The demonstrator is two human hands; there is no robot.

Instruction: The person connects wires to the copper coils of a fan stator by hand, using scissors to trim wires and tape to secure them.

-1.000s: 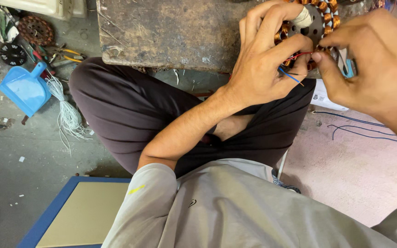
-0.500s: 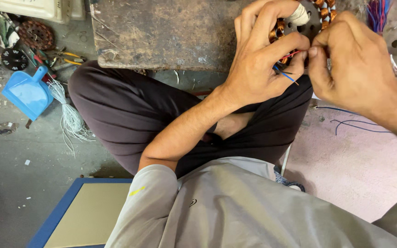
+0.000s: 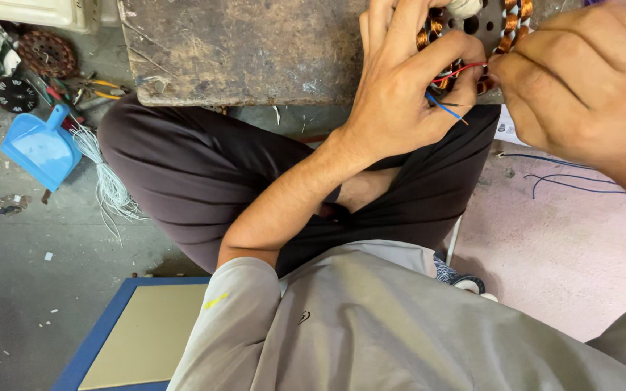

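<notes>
A: Closer in than a moment ago; stator [image 3: 481, 29] slid up to 12 o'clock, half cut by the frame's top edge. Right hand [image 3: 588, 87] shifted out toward 2 o'clock.

B: Holding what?

A: Left hand [image 3: 407, 94] wrapped over the stator's near rim, thumb and forefinger pinched narrow on the red wire [image 3: 461, 70]. Right hand closed too, fingertips meeting that wire at its right end.

B: And the blue wire [image 3: 445, 108]?

A: Poking out from under the left thumb. Long axis slanted, free tip aimed at about 4 o'clock, other end tucked under the fingers.

B: Red one's lie?

A: Nearly level, running 9 to 3 between the two hands, slight arc upward.

B: Stator's seat?

A: Flat on the wooden block [image 3: 255, 51], at its right end, copper coils [image 3: 503, 45] ringed round the core, face up toward the camera. Axis of the core itself hard to judge, too much hidden by fingers.

B: Round about?

A: Blue dustpan [image 3: 41, 148] at 9 o'clock on the floor, handle pointing to 1 o'clock. White strands [image 3: 106, 185] just beside it. Pliers [image 3: 99, 90] and another dark rotor [image 3: 45, 51] at 10 o'clock. Loose blue wires [image 3: 566, 181] on the pink mat [image 3: 566, 253] at 3 o'clock. Blue-edged board [image 3: 139, 333] at 7 o'clock.
</notes>
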